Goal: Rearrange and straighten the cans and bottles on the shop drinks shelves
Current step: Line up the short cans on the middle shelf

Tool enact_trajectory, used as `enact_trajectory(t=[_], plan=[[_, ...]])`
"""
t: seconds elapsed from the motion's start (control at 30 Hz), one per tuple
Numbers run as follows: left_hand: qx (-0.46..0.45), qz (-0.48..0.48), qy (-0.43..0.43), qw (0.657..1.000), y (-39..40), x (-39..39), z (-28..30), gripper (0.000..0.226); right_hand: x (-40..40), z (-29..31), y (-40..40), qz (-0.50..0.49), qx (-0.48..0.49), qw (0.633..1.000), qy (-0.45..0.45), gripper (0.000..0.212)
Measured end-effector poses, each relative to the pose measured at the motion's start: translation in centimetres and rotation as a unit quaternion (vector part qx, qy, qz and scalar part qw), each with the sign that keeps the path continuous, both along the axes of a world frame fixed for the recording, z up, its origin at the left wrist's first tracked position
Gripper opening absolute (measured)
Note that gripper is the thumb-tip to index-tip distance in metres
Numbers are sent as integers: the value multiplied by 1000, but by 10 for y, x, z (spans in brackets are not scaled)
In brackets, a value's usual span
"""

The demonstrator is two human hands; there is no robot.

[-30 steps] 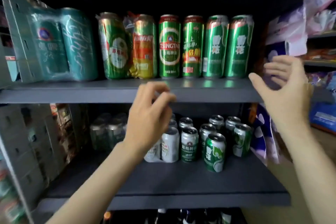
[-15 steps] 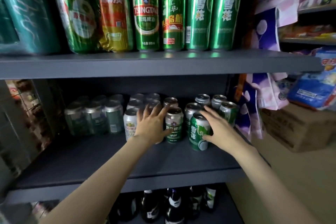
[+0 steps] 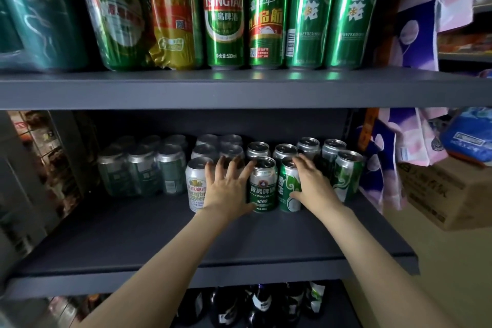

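Observation:
Short beer cans stand in rows at the back right of the middle shelf [image 3: 159,234]. My left hand [image 3: 229,192] lies with spread fingers over a can that it hides, between a white can [image 3: 195,189] and a dark green Tsingtao can [image 3: 262,189]; its thumb touches the dark green can's rim. My right hand [image 3: 311,184] grips a light green can [image 3: 286,189], fingers over its top and thumb on its lower front. Another light green can [image 3: 346,176] stands to the right.
Tall green cans [image 3: 223,8] line the upper shelf [image 3: 239,88]. A shrink-wrapped pack of cans [image 3: 141,168] sits at the middle shelf's back left. Dark bottles [image 3: 255,306] stand on the shelf below. At the right are a cardboard box [image 3: 447,194] and hanging tissue packs [image 3: 415,34].
Both hands dropped from the upper shelf's edge to the short cans on the middle shelf. The right hand has closed round the light green can.

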State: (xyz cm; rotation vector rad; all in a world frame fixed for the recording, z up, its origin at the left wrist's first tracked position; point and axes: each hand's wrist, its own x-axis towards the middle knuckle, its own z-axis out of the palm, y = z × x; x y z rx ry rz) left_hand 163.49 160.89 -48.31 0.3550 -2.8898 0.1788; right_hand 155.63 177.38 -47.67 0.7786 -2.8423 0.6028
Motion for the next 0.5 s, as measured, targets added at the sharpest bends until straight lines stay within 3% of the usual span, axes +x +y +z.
enact_trajectory(t=[0.27, 0.37, 0.5], plan=[[0, 2, 6, 1000, -1, -2, -2, 96, -7, 0, -3, 10, -14, 1000, 6, 80], [-8, 1, 13, 1000, -2, -2, -4, 95, -12, 12, 5, 27, -40, 999, -25, 73], [-5, -1, 30, 1000, -3, -5, -9, 93, -17, 26, -4, -25, -65, 997, -29, 56]])
